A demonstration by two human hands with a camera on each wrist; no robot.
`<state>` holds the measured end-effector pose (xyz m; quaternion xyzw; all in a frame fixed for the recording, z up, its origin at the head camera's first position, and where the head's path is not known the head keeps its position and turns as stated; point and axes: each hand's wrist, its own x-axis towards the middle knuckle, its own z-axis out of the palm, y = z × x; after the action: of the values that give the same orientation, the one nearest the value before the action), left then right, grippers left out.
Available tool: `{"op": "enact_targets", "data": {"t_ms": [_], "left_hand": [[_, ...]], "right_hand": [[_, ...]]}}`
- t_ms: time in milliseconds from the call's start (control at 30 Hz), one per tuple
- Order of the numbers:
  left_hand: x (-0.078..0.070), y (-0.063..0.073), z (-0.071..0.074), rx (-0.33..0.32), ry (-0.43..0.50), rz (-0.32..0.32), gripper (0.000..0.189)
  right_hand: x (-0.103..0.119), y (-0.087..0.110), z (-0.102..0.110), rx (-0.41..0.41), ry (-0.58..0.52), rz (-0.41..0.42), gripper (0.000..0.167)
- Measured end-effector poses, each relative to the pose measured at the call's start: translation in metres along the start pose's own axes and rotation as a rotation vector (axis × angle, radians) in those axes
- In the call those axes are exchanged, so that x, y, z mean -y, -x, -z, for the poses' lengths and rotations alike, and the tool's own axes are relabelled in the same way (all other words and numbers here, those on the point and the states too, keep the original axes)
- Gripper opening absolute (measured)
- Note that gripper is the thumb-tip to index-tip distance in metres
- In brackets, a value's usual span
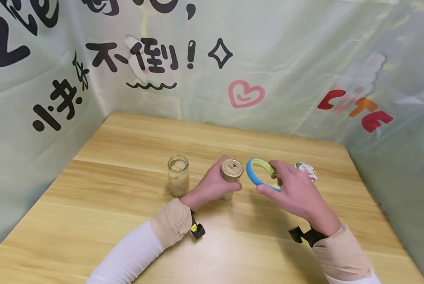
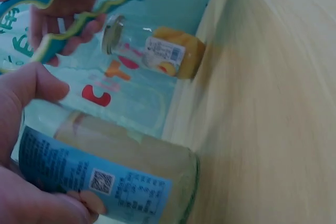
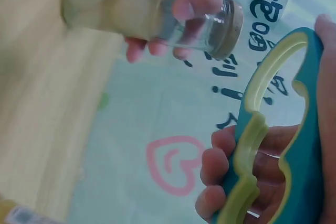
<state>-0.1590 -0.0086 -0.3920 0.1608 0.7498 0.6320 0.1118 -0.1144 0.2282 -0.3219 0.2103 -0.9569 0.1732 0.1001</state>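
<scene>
My left hand (image 1: pixel 209 185) grips a glass jar (image 2: pixel 126 166) with a gold lid (image 1: pixel 232 168) and a blue label, its fingers and thumb around the upper part. Pale round pieces show inside that jar, which stands upright. To its right, my right hand (image 1: pixel 301 193) holds a blue and yellow-green jar opener (image 1: pixel 253 173), a loop with wavy inner edges. The opener's loop is in the air beside the gold lid, with a gap between them. Left of my left hand stands a lidless glass jar (image 1: pixel 179 182) with pale pieces in it.
Behind my right hand stands another jar (image 2: pixel 176 51) with yellow contents and a patterned white lid (image 1: pixel 308 170), partly hidden in the head view. The wooden table (image 1: pixel 126 236) meets a printed cloth (image 1: pixel 286 79) at the back and sides.
</scene>
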Motion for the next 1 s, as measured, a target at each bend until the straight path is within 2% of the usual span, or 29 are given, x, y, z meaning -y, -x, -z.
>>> {"op": "enact_targets", "data": {"t_ms": [100,300,500,633,833,1000], "left_hand": [[0.002,0.001,0.002,0.032,0.010,-0.022,0.051],[0.004,0.001,0.007,0.073,0.036,-0.048,0.049],[0.005,-0.001,0.008,0.065,0.002,-0.064,0.051],[0.005,-0.003,0.007,0.069,-0.011,-0.105,0.054],[0.008,-0.003,0.007,0.102,0.014,-0.169,0.073],[0.012,-0.002,0.010,0.122,0.055,-0.224,0.073]], "right_hand": [[0.007,-0.004,0.000,-0.042,0.046,0.002,0.068],[0.020,-0.013,-0.002,-0.069,0.072,0.019,0.071],[0.028,-0.021,-0.005,-0.077,0.099,0.041,0.076],[0.032,-0.023,-0.007,-0.078,0.130,0.039,0.078],[0.036,-0.027,-0.015,-0.065,0.141,0.039,0.084],[0.041,-0.028,-0.025,-0.111,0.136,0.084,0.090]]}}
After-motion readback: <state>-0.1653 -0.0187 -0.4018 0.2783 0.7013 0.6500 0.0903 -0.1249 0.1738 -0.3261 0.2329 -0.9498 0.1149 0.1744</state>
